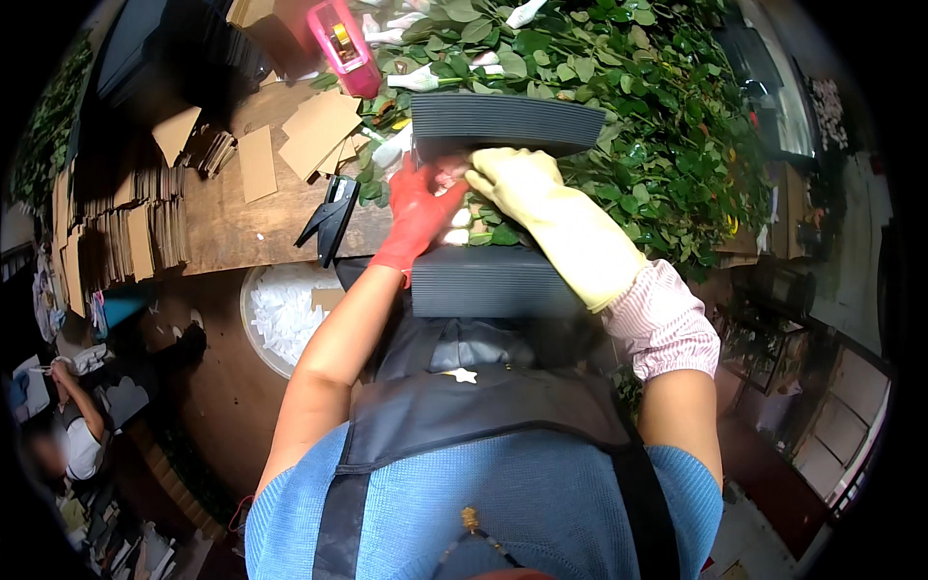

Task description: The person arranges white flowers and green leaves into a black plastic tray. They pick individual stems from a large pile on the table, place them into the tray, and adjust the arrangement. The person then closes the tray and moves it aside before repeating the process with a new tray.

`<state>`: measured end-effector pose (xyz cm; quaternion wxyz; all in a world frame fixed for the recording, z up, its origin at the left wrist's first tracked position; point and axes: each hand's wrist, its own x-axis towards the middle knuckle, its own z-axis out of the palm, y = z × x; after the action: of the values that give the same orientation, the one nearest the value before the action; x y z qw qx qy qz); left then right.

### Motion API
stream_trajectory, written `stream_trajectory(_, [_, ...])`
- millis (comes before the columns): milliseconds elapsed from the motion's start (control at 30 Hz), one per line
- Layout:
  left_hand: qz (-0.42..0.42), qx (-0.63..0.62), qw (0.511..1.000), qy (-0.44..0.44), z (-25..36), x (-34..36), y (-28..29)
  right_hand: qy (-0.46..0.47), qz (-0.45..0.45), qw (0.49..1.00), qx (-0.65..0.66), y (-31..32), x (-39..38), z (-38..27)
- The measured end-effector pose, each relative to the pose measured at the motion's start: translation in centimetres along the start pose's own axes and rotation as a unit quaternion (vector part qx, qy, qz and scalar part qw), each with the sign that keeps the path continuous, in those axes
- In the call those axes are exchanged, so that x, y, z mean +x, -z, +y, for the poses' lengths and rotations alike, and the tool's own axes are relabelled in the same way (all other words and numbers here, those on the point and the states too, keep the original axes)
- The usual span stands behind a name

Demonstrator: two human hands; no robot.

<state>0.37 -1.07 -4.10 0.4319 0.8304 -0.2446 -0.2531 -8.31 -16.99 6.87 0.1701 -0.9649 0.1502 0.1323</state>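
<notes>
My left hand (pixel 420 208), in a red glove, closes around a pale pink flower head (pixel 449 172). My right hand (pixel 517 179), in a long yellow rubber glove, has its fingers curled against the flower's other side; whatever is inside them is hidden. Both hands work between two dark ridged pieces: the far one (pixel 503 121) stands just beyond my fingers, and the near one (pixel 488 282) sits at the table edge before my apron. More pale flower heads (pixel 456 227) and green leaves show under my wrists. A black stapler (pixel 333 217) lies left of my left hand.
Leafy flower stems (pixel 638 126) heap over the table's far and right side, some buds in white sleeves (pixel 414 77). A pink tape dispenser (pixel 345 48) stands at the back. Cardboard pieces (pixel 319 130) lie left. Below is a tub of white strips (pixel 285 319); another person (pixel 77 425) is far left.
</notes>
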Motion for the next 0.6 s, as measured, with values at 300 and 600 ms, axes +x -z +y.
stream_trajectory(300, [0.001,-0.009,1.000,-0.019,-0.5,0.0,0.1,0.106,0.067,0.987,-0.102,-2.6,1.6,-0.8])
stream_trajectory(600, [-0.019,0.064,0.996,-0.052,0.4,0.4,1.2,-0.041,-0.189,0.979,0.070,1.6,2.1,-3.0])
